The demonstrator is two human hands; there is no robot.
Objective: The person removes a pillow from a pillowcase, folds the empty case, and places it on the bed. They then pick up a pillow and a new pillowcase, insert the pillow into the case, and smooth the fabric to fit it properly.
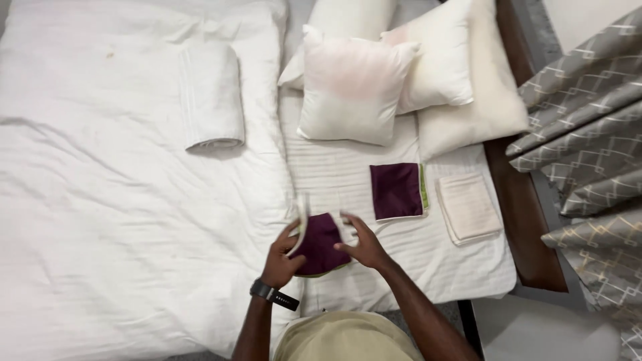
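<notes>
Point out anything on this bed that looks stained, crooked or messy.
A small brownish stain marks the white duvet near its top left, and the duvet is rumpled. The front pillow sits tilted with a faint pinkish tint.

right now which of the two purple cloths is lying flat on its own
The purple cloth beside the cream folded towel, flat and untouched. The other purple cloth is between the left hand and right hand.

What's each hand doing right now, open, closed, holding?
Left hand: closed on the purple cloth, gripping its white edge.
Right hand: fingers spread, touching the same cloth; grip cannot be told.
</notes>
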